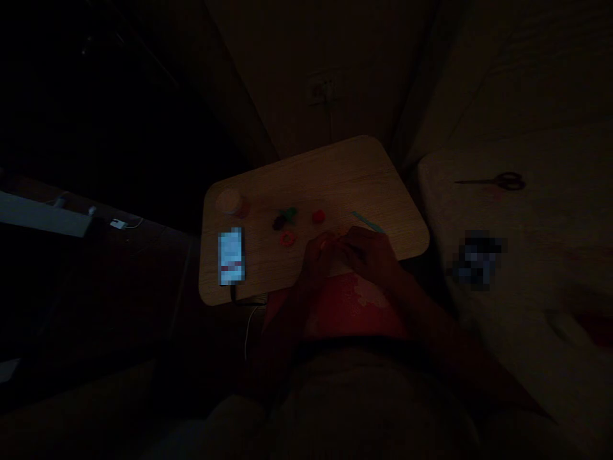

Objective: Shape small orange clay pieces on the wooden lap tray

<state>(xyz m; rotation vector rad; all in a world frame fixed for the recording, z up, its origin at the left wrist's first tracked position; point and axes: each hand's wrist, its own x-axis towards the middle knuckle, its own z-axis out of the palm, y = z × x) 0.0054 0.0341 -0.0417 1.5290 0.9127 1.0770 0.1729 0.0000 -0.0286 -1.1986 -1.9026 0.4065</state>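
Note:
The picture is very dark. My left hand [317,253] and my right hand [371,250] meet over the front edge of a small wooden table [330,169]. Their fingers are bent together around something small that I cannot make out. Just beyond them lies a small red ball [318,217]. A teal stick-like piece [368,222] rests close to the right hand's knuckles. Left of the hands are an orange-red beaded-looking ring [287,239], a green leafy-looking piece [290,214] and a dark lump [278,222].
A round lidded tub [230,200] stands at the table's left end, behind a lit phone-like screen [231,257]. Dark scissors [510,181] and a pixelated object [476,260] lie on a pale surface to the right. Red patterned cloth [335,306] shows below my hands.

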